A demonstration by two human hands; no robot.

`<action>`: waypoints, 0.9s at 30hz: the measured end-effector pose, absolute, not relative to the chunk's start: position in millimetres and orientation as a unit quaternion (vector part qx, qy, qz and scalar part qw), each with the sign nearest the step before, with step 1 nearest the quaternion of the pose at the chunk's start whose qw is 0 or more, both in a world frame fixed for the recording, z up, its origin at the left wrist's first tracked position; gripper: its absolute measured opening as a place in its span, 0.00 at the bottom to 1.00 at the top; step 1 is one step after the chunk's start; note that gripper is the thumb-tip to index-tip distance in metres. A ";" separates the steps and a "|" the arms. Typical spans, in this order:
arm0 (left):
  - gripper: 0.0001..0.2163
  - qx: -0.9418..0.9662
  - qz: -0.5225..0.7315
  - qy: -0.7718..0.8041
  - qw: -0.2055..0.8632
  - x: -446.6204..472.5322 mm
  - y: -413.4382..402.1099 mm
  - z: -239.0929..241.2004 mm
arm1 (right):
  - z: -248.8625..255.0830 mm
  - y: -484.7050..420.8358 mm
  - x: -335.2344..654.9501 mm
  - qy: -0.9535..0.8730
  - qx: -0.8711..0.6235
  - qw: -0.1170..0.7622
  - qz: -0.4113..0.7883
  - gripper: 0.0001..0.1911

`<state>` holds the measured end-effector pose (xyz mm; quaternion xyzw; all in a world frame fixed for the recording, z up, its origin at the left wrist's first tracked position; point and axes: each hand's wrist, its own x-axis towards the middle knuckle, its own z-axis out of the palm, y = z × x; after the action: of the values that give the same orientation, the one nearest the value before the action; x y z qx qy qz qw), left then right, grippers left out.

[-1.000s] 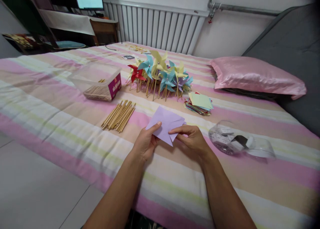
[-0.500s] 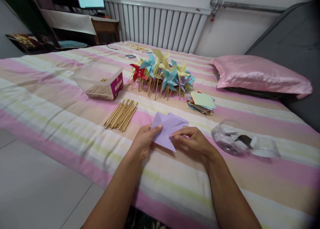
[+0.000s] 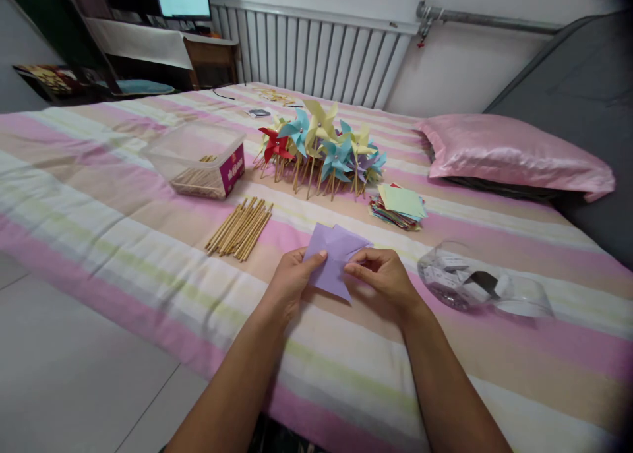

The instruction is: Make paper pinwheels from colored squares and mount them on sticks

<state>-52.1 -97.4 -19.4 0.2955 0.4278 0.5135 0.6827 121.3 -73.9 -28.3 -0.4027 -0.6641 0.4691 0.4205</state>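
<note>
A purple paper square [image 3: 330,271] with slits cut in from its corners is held between my two hands, just above the striped bedspread. My left hand [image 3: 297,271] pinches its left side, thumb on top and fingers beneath. At the right side, my right hand [image 3: 380,273] grips the paper between thumb and fingertips. Left of the paper lies a bundle of thin wooden sticks [image 3: 241,230]. Behind it stands a group of finished paper pinwheels [image 3: 321,143] in red, blue, yellow and purple. A stack of coloured paper squares [image 3: 399,206] rests to the right.
A clear plastic box [image 3: 198,169] with more sticks sits at the left. Round clear containers [image 3: 450,281] with small parts and paper slips lie right of my right hand. A pink pillow [image 3: 514,150] is at the far right, and a radiator [image 3: 306,54] runs along the wall.
The purple paper and my left hand have shifted slightly right. My right hand's fingertips have moved a little along the paper's right side; both hands still hold it.
</note>
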 end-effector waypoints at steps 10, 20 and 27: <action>0.14 0.334 0.500 0.431 0.673 -51.1 -96.9 -22.0 | -27.1 -73.7 121.8 -0.671 -0.430 0.392 0.459 0.14; 0.15 0.348 0.494 0.448 0.659 -50.5 -97.5 -23.3 | -26.2 -73.9 120.8 -0.667 -0.448 0.398 0.443 0.15; 0.15 0.369 0.492 0.463 0.638 -50.9 -98.3 -22.5 | -28.4 -73.9 121.1 -0.666 -0.456 0.404 0.431 0.14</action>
<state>-50.9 -98.3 -22.5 0.3693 0.4631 0.4925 0.6377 121.1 -73.9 -28.4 -0.4555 -0.6663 0.4307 0.4038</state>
